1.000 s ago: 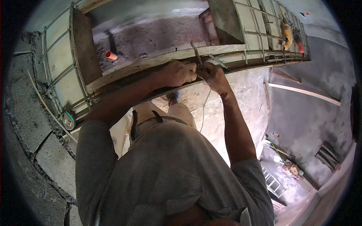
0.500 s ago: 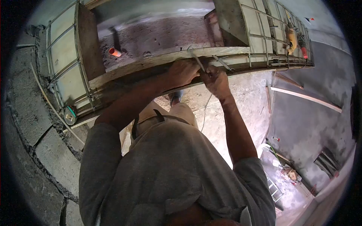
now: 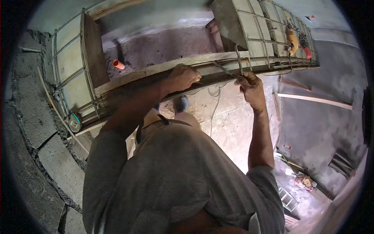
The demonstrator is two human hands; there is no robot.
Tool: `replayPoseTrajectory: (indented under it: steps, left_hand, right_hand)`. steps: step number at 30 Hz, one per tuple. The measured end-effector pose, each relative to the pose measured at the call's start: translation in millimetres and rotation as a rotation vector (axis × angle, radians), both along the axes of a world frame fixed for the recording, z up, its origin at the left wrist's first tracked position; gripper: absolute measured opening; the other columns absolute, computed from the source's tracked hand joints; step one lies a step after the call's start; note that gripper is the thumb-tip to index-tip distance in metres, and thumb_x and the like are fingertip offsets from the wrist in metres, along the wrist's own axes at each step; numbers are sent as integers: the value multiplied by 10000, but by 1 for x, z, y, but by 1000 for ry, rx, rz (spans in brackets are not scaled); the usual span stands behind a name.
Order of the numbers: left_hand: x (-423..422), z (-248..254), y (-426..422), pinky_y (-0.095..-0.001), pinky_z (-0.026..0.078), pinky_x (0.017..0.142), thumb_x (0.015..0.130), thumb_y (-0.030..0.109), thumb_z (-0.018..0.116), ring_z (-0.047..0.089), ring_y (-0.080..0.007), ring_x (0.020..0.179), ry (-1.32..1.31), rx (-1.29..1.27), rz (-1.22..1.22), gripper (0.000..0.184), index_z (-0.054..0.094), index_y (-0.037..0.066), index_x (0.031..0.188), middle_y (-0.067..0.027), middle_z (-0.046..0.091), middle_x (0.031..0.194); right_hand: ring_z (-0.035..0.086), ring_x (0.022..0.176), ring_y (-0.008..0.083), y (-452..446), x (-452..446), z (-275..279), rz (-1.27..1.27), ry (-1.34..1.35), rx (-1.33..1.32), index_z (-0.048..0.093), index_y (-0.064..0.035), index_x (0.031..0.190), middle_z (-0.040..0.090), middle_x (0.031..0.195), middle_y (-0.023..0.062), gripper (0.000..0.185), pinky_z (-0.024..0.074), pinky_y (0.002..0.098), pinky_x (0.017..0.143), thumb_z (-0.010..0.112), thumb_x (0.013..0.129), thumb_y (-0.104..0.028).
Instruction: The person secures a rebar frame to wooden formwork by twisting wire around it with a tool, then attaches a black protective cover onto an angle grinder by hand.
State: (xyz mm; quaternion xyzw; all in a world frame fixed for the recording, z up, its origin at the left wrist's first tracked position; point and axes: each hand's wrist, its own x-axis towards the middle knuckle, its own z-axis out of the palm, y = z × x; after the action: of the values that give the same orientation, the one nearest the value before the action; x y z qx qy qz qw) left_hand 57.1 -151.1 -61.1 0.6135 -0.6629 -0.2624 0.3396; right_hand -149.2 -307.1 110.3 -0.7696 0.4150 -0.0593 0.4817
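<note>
My left hand [image 3: 184, 79] is closed above the long wooden form edge [image 3: 156, 70], its fingers pinched; anything between them is too small to name. Farther right, my right hand [image 3: 251, 86] grips a thin curved metal tool [image 3: 239, 58] that points upward. Beside that hand, a short metal bar [image 3: 224, 69] lies slanted across the form's edge. A gap separates my two hands.
Steel rods cross the pale panels [image 3: 70, 62] at left and right. An orange pipe [image 3: 118, 64] stands in the recess. A yellow power tool [image 3: 292, 40] rests at upper right, a tape measure [image 3: 74, 122] at left. A ladder [image 3: 287, 198] is below right.
My right hand has moved right, away from my left hand, with the metal tool in it. My left hand has shifted slightly, and its fingers show more clearly.
</note>
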Motion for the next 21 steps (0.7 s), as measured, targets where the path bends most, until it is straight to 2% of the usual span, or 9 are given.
replayPoseTrajectory:
  steps: [2,5,8,12,14,15,17,18,21]
  left_hand:
    - [-4,8,0,-478,487,734,909,237,608,638,-374,846,-74,-30,71,176,637,65,918,-170,653,857]
    - [-4,3,-4,-473,491,704,895,204,621,646,-368,807,-65,-24,78,159,634,47,874,-171,652,816]
    - [-5,1,-4,-462,501,699,892,190,623,656,-356,784,-104,-96,97,166,643,27,876,-164,661,803]
    - [-9,0,-6,-454,494,706,840,149,610,653,-345,806,32,-40,180,75,650,87,827,-155,667,837]
    - [-5,-2,-13,-441,508,739,863,172,617,668,-333,850,151,60,95,120,681,81,908,-156,687,893]
    - [-5,-3,-14,-441,508,739,863,172,617,668,-333,850,151,56,96,120,681,81,908,-156,687,893]
    - [0,0,-16,-440,497,815,934,167,576,653,-354,909,161,182,-4,222,640,-21,1034,-217,671,955]
    - [1,0,-16,-440,497,815,934,167,576,653,-354,909,163,181,0,222,640,-21,1034,-217,671,955]
    - [3,-7,-15,-433,489,857,944,158,552,641,-354,966,182,151,-72,247,624,-30,1086,-221,663,1020]
  right_hand:
    - [526,629,76,0,-8,5,21,0,-39,654,-24,949,667,791,40,81,423,232,567,620,915,-90]
    - [521,668,98,11,-21,-5,247,92,-319,648,26,1018,612,752,37,175,436,251,607,659,864,-56]
    - [525,661,107,27,-21,11,260,214,-224,673,9,1041,619,733,63,205,452,271,611,679,856,-80]
    - [640,669,242,30,-17,32,535,397,-398,698,-49,1087,686,810,155,261,505,351,633,683,859,-175]
    - [659,733,344,26,-11,38,718,422,-537,718,-101,1072,693,872,187,259,521,424,667,661,860,-237]
    - [659,733,344,27,-3,42,719,423,-541,718,-101,1072,693,872,187,259,521,424,667,661,860,-237]
    - [662,730,338,31,18,49,889,660,-602,733,-134,1051,686,803,177,234,516,434,677,650,861,-240]
    - [662,726,337,30,19,37,876,563,-659,744,-140,993,674,755,171,203,511,444,675,642,848,-237]
    - [662,722,340,23,35,20,1008,641,-737,744,-123,927,670,750,173,180,515,445,683,637,839,-240]
